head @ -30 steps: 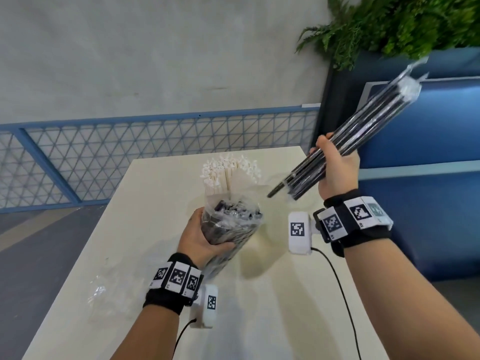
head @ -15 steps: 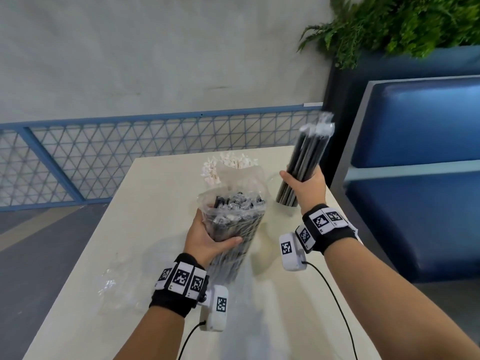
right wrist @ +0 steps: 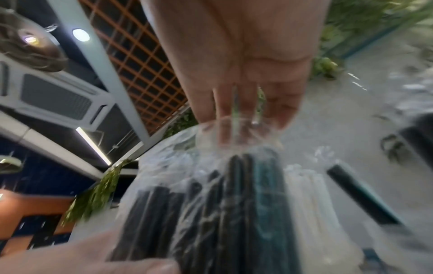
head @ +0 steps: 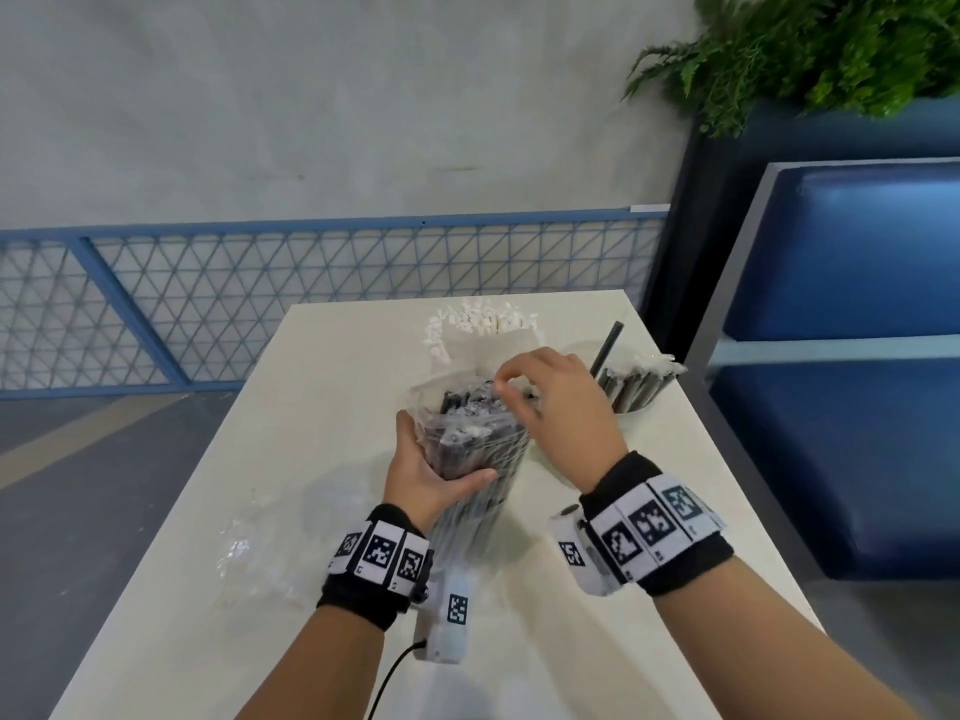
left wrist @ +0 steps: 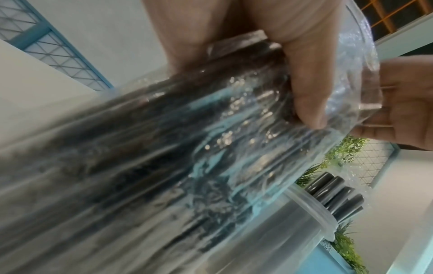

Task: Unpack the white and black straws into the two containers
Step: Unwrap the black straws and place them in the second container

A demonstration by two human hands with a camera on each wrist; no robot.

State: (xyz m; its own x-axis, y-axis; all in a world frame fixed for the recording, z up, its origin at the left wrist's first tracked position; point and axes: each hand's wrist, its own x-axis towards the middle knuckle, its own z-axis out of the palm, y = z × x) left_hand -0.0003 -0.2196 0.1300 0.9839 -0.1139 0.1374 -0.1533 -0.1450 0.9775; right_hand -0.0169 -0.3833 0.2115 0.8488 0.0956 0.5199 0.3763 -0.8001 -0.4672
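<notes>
The left hand (head: 435, 472) still grips the clear bag of black straws (head: 480, 449) around its middle, thumb across the front, holding it upright over the near part of the table (head: 322, 407). The right hand (head: 558, 402), which half a second ago held a wrapped bundle of black straws up beside the bag, no longer has that bundle; it has come across to the open top of the bag, fingers (right wrist: 236, 103) reaching down into the plastic mouth. Whether they already pinch a straw or only the film cannot be told: the head view shows curled fingertips at the rim, and the right wrist view is blurred there.

Just beyond the right hand, the black straws (head: 631, 387) now stand in the container (left wrist: 311, 218) on the right side of the table, one straw leaning out taller than the rest. Farther back, the white straws (head: 483, 324) stand where they were; their container is hidden behind the bag and hand.

The lower end of the bag is smeared by motion in the left wrist view. A crumpled clear wrapper (head: 244, 553) lies on the table to the left, hard to make out against the pale top.
</notes>
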